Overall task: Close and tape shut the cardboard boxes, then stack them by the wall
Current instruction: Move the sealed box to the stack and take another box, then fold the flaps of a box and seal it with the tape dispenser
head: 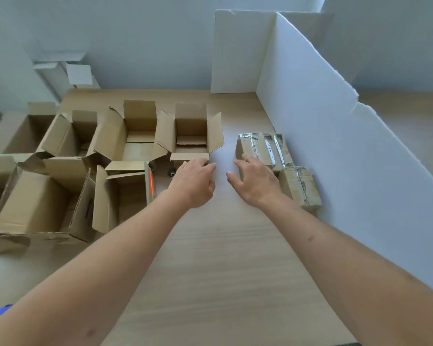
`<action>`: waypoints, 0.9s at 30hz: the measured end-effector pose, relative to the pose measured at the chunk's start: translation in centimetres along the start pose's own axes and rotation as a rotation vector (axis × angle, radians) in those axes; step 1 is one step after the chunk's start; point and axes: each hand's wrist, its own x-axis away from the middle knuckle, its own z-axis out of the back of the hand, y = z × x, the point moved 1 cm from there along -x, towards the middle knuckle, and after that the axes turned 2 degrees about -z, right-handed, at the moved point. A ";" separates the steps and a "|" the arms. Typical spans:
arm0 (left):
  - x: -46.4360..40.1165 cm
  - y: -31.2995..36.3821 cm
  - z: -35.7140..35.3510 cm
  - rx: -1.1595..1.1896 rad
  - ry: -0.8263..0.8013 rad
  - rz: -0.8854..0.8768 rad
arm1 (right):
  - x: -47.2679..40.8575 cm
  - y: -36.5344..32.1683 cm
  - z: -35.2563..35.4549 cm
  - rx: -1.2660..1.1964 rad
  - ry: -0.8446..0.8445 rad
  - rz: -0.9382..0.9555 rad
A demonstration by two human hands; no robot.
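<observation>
Several open cardboard boxes crowd the left half of the wooden table. The nearest to my hands is an open box with its flaps spread. My left hand reaches out with straight fingers, its fingertips at that box's front flap, holding nothing. Two taped boxes stand against the white foam wall: a larger taped box and a smaller taped box nearer me. My right hand is spread flat just left of the larger taped box, its fingers touching the box's near corner.
Another open box with a red stripe sits just left of my left forearm. A small dark object, partly hidden by my left hand, lies on the table. More open boxes fill the far left. A second white foam board stands at the back.
</observation>
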 end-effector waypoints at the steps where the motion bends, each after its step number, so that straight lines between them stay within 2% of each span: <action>1: 1.1 -0.2 0.5 -0.004 0.005 0.004 | 0.9 -0.7 0.3 0.007 0.000 0.014; 12: 13.3 -0.9 3.9 -0.050 0.112 0.158 | 9.0 -7.6 1.6 0.088 0.009 0.272; 17: 20.1 -0.9 4.1 -0.033 0.153 0.297 | 12.7 -10.6 0.3 0.092 -0.072 0.421; 22: 27.1 -2.5 3.4 -0.046 0.125 0.432 | 16.1 -14.5 -1.5 0.117 -0.098 0.565; 27: 31.0 -5.6 2.3 -0.013 0.101 0.484 | 17.1 -17.4 -4.2 0.107 -0.131 0.586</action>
